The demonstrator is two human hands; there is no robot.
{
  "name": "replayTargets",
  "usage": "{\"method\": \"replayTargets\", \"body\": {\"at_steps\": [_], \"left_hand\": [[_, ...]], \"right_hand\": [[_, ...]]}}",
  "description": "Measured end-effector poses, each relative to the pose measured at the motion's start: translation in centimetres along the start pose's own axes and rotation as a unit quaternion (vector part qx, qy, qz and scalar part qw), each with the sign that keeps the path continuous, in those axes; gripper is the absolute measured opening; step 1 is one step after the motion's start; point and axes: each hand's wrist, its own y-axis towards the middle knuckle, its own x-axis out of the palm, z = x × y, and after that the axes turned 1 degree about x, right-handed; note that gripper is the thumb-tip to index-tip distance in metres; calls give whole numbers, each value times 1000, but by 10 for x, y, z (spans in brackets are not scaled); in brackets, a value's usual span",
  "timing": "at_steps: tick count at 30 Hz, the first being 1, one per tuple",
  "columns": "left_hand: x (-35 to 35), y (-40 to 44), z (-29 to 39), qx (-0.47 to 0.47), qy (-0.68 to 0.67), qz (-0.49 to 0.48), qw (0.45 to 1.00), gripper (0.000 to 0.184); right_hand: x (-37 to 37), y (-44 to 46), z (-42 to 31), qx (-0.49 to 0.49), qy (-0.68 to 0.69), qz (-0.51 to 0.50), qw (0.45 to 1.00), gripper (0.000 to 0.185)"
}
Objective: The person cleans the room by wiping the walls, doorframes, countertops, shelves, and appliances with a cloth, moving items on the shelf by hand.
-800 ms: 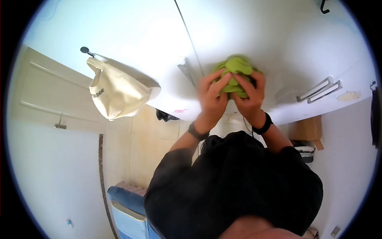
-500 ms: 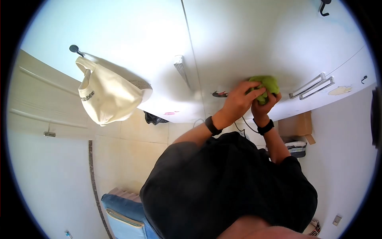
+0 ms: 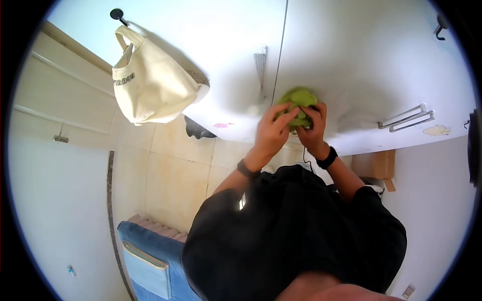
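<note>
A bunched green cloth (image 3: 301,98) is held between both hands, in front of the white cabinet doors (image 3: 351,55). My left hand (image 3: 272,129) grips its left side with bent fingers. On the right side my right hand (image 3: 314,129) has its fingers closed on the same cloth. The two hands nearly meet at the cloth's lower part. Whether the cloth touches the door behind it cannot be made out. Up and to the left of my left hand is a silver door handle (image 3: 260,67).
A cream bag (image 3: 153,83) hangs from a black hook (image 3: 116,14) on the left. Two silver handles (image 3: 409,118) are on the right. Lower down are a blue padded seat (image 3: 150,261), a black bag (image 3: 197,129) on the floor and a cardboard box (image 3: 381,164).
Since the last earlier frame, the hands and cloth have moved left in view, closer to the door seam. The view itself has shifted too. Both hands still hold the cloth.
</note>
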Motion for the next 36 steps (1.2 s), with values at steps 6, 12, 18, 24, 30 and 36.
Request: {"method": "replayTargets", "body": {"at_steps": [6,12,18,24,30,36], "left_hand": [[-51,50,16,55,112,187,974,43],[-50,10,-21,-45,56,125,990,39],[-36,-24,-38,-84,53,109,989,39],[-43,6,-25,-19,59,136,989,40],[-53,69,12,48,24,201,978,42],[-46,52,-9,54,-7,160,986,43]], "right_hand": [[38,90,-64,-119,7,-16,993,53],[55,52,-41,-59,-20,-70,996,50],[56,13,-18,-17,-12,-130,991,47],[37,57,-48,-47,-39,-105,993,51],[28,115,-83,-108,-51,8,993,53],[25,96,-75,-54,-64,-17,996,51]]}}
